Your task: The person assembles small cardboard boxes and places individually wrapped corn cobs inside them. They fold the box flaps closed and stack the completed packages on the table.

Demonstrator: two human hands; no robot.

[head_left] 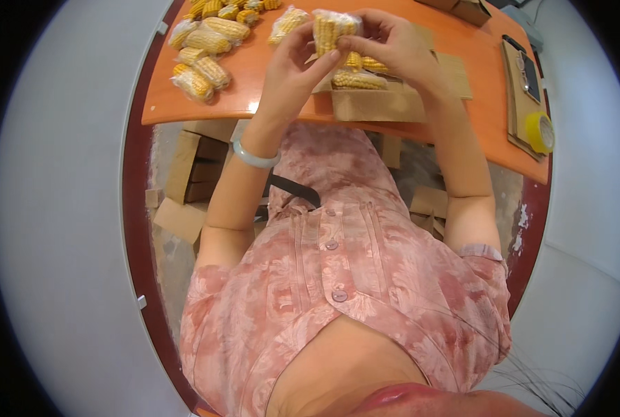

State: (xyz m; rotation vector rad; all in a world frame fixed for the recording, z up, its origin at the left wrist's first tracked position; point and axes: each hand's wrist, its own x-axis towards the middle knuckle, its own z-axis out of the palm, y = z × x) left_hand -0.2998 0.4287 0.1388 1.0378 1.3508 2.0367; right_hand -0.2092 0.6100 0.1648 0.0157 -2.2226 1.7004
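Observation:
My left hand (296,59) and my right hand (386,48) are both closed on a plastic-wrapped piece of yellow corn (329,31), held up over the orange table (484,118). Beneath it an open cardboard box (376,104) holds more corn (359,80), partly hidden by my hands. Another wrapped piece (286,24) lies just beyond my left hand. At the table's left, several wrapped corn pieces (209,42) lie in groups and a pile.
Cardboard (518,104) at the right edge carries a dark phone (529,76) and a yellow tape roll (539,132). More cardboard (473,7) sits at the back right. Cardboard boxes (185,167) lie under the table. Pale walls (53,208) flank both sides.

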